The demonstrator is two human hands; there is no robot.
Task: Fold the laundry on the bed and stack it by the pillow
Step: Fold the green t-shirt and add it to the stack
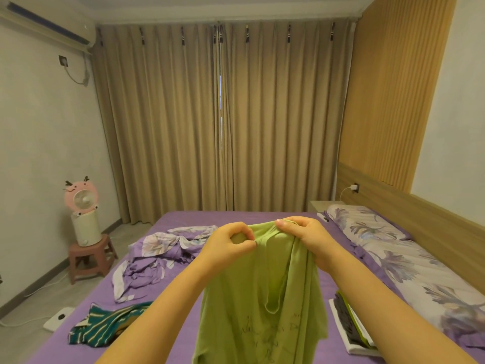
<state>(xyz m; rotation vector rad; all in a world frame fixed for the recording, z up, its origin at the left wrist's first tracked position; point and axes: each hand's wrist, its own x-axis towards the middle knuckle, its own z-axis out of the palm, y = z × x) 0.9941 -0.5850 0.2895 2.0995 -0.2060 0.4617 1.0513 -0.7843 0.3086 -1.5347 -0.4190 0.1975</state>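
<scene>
Both hands are up over the bed, the left hand and the right hand each pinching the top edge of a green shirt that hangs down between the arms. A striped garment lies crumpled at the left, and a small folded pile sits beside the long pillow.

Shirt: plain green, faint dark print. Sheet: purple. Pillow: pale lilac, purple floral. Garment: teal, cream stripes. Curtains: tan. Fan: pink.
</scene>
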